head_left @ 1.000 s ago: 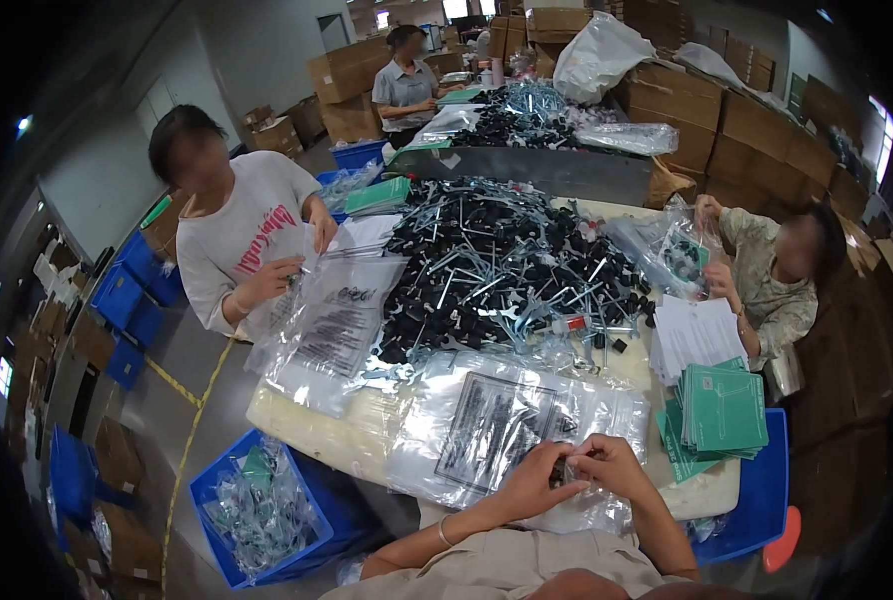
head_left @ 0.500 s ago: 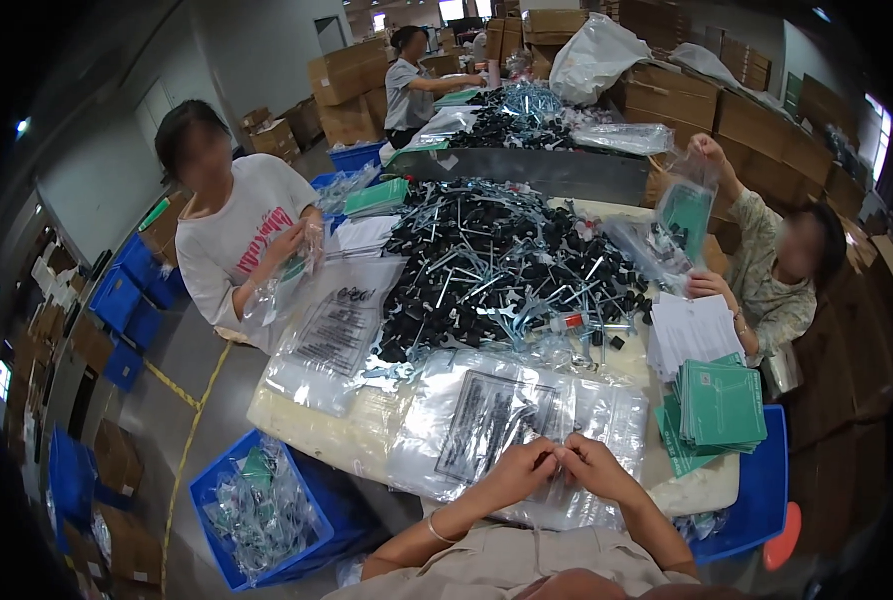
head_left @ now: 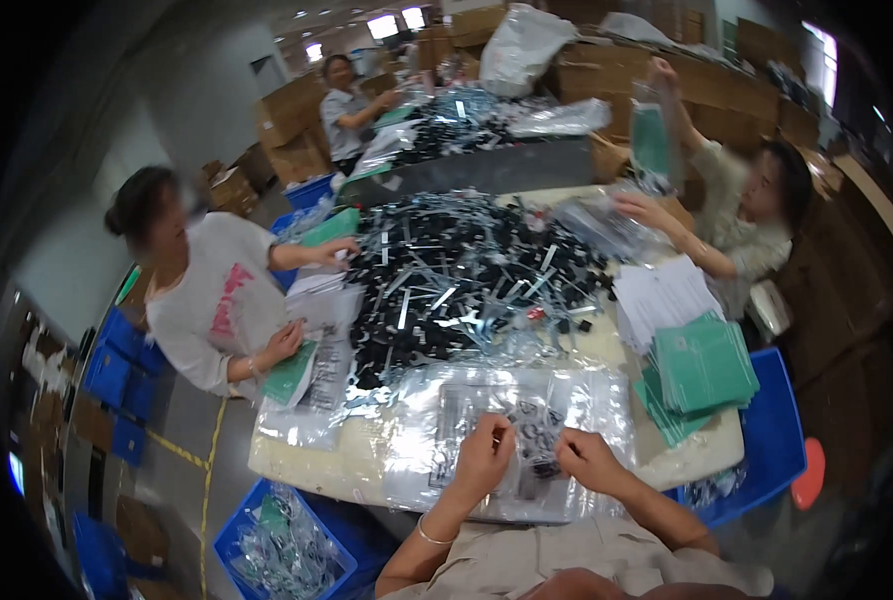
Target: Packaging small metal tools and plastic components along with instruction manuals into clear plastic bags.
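Observation:
A stack of clear plastic bags (head_left: 412, 440) with dark print lies flat at the table's near edge. Over it my left hand (head_left: 487, 450) is closed in a pinch, and my right hand (head_left: 589, 460) pinches a short way to its right. Between them stretches the edge of a clear bag (head_left: 537, 445), hard to tell from the stack below. Beyond the bags spreads a big heap of wrenches and black plastic-headed parts (head_left: 467, 280). To the right of my right hand lie green booklets (head_left: 705, 365), with white printed sheets (head_left: 667, 300) behind them.
A blue bin (head_left: 287, 550) of filled bags stands at the lower left, another blue bin (head_left: 772, 430) at the right. A co-worker (head_left: 217, 290) at the left holds a green booklet; another (head_left: 737, 200) at the right lifts a bag. A third person (head_left: 352, 115) stands farther back.
My hands have moved apart, the left one going left and up. The left co-worker now reaches toward the heap; the right one raises a bag higher. The whole view has shifted.

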The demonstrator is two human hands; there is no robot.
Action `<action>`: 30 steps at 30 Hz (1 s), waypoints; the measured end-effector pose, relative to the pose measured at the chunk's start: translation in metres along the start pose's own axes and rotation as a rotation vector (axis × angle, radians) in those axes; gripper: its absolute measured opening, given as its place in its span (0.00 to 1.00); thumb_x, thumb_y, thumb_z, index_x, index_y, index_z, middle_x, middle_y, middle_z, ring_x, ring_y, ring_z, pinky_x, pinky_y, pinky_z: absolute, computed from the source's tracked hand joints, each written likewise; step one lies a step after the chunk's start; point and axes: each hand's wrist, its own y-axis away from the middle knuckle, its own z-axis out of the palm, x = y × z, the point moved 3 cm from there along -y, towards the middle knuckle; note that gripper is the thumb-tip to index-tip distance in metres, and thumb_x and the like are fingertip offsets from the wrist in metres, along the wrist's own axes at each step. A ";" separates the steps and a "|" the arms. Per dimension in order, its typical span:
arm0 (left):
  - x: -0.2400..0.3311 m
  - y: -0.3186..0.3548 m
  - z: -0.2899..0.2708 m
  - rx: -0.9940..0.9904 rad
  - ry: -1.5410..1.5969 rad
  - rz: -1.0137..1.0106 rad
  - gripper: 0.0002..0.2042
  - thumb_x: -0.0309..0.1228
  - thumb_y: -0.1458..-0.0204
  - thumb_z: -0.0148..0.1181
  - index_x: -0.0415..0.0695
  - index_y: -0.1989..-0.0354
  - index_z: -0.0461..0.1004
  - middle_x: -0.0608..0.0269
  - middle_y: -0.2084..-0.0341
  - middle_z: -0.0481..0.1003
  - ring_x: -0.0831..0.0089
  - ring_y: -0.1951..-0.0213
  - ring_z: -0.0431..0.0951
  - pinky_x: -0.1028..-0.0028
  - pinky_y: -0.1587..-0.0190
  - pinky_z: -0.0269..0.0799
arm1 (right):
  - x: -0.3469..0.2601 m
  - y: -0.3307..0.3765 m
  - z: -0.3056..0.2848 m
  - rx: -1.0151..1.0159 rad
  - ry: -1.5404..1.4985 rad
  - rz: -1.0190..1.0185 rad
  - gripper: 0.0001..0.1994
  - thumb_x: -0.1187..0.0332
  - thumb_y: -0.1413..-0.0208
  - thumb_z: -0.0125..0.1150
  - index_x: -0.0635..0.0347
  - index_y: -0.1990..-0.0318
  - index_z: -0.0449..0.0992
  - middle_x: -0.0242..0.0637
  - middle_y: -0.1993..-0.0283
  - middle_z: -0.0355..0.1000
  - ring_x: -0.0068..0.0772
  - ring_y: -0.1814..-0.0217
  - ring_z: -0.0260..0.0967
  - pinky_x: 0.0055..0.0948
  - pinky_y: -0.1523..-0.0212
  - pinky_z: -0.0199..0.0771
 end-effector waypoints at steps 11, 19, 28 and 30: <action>0.004 -0.014 -0.017 -0.192 -0.299 0.090 0.23 0.17 0.55 0.51 0.43 0.47 0.68 0.55 0.73 0.66 0.65 0.74 0.68 0.69 0.72 0.66 | 0.004 -0.001 -0.005 -0.019 0.117 -0.088 0.11 0.64 0.48 0.52 0.63 0.76 0.69 0.43 0.81 0.68 0.37 0.79 0.67 0.34 0.75 0.66; 0.005 -0.028 -0.038 -0.183 -0.127 0.284 0.29 0.09 0.60 0.36 0.42 0.46 0.67 0.51 0.48 0.67 0.73 0.69 0.75 0.79 0.66 0.70 | -0.029 0.052 -0.066 0.108 0.209 -0.275 0.07 0.66 0.47 0.57 0.61 0.69 0.73 0.38 0.73 0.72 0.33 0.71 0.71 0.30 0.69 0.69; -0.002 -0.030 -0.014 -0.295 -0.178 0.206 0.26 0.12 0.58 0.38 0.42 0.47 0.67 0.48 0.51 0.70 0.66 0.71 0.77 0.72 0.66 0.72 | -0.035 0.067 -0.155 0.605 1.078 -0.073 0.20 0.62 0.55 0.63 0.61 0.55 0.69 0.41 0.49 0.66 0.45 0.44 0.60 0.40 0.47 0.61; -0.005 -0.027 -0.011 -0.293 -0.181 0.194 0.25 0.14 0.57 0.39 0.42 0.48 0.67 0.47 0.51 0.70 0.65 0.71 0.78 0.70 0.66 0.73 | -0.033 0.067 -0.154 0.579 1.089 -0.002 0.21 0.60 0.54 0.63 0.62 0.54 0.69 0.42 0.48 0.65 0.46 0.43 0.59 0.41 0.45 0.60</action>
